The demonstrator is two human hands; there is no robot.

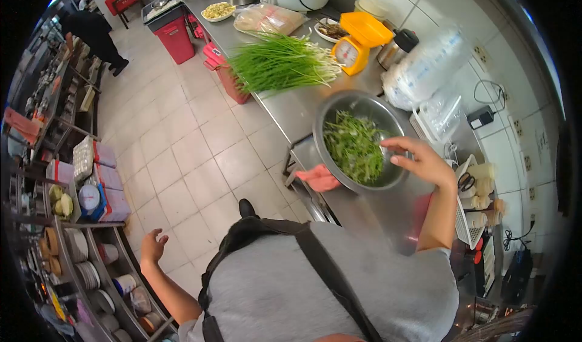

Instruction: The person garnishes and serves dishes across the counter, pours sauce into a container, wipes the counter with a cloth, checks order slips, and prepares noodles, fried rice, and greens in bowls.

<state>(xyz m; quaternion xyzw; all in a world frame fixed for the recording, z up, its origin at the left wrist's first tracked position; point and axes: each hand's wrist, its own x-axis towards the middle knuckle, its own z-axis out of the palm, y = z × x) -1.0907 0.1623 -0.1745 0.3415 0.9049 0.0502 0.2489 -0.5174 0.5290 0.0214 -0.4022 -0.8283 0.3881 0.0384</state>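
Note:
A steel bowl with leafy greens in it stands near the front edge of the steel counter. My right hand is over the bowl's right rim, thumb and index finger apart, with nothing visible between them; its other fingers are partly hidden. Out over the floor at the left, my left hand is empty, its fingers loosely bent and apart. A pink cloth lies at the counter edge beside the bowl. Beyond the bowl is a large bunch of green onions.
A yellow scale, plastic bags and a small dish are behind the bowl. White baskets with jars stand at the right. Shelves with dishes are at the left. A person stands at the far left.

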